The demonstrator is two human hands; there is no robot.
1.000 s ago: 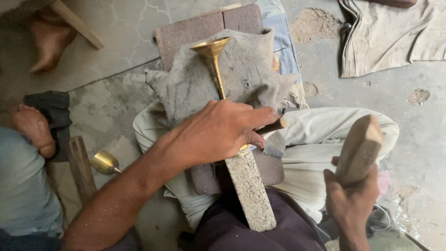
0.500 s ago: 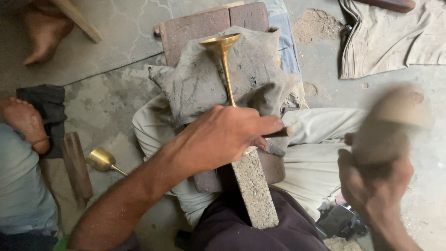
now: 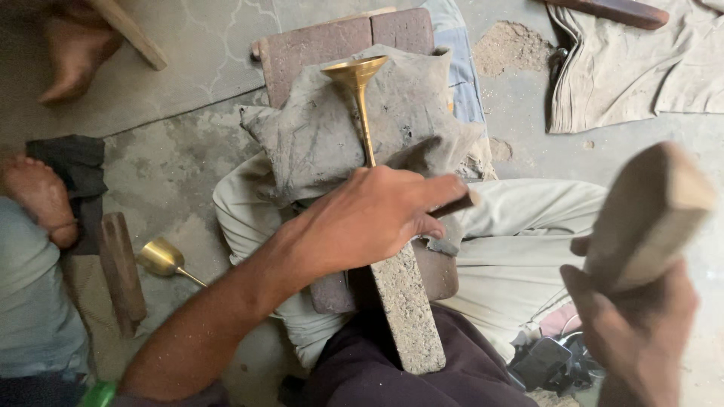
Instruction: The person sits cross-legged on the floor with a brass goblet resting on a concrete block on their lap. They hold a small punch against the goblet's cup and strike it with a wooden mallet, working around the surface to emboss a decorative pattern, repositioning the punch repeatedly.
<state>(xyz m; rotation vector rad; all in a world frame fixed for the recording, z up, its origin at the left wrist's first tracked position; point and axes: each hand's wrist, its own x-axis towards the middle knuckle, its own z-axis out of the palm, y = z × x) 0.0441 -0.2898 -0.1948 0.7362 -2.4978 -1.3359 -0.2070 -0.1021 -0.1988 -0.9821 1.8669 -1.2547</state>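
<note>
My left hand [image 3: 373,218] presses down on a brass trumpet-shaped piece [image 3: 360,98], its flared bell pointing away from me, and on a dark rod that sticks out past my fingers. The brass piece lies on a grey cloth [image 3: 317,143] draped over a block on my lap. A rough stone bar [image 3: 407,309] runs from under that hand toward me. My right hand [image 3: 641,339] is raised at the right, gripping a wooden mallet block [image 3: 648,215].
A second brass bell piece [image 3: 162,258] lies on the concrete floor at left beside a wooden block [image 3: 121,271]. Another person's foot [image 3: 38,196] and clothing show at far left. Beige cloth [image 3: 641,68] and a sand pile [image 3: 513,45] lie at upper right.
My right hand has lifted the wooden mallet block higher and further right. My left hand stays pressed on the brass piece.
</note>
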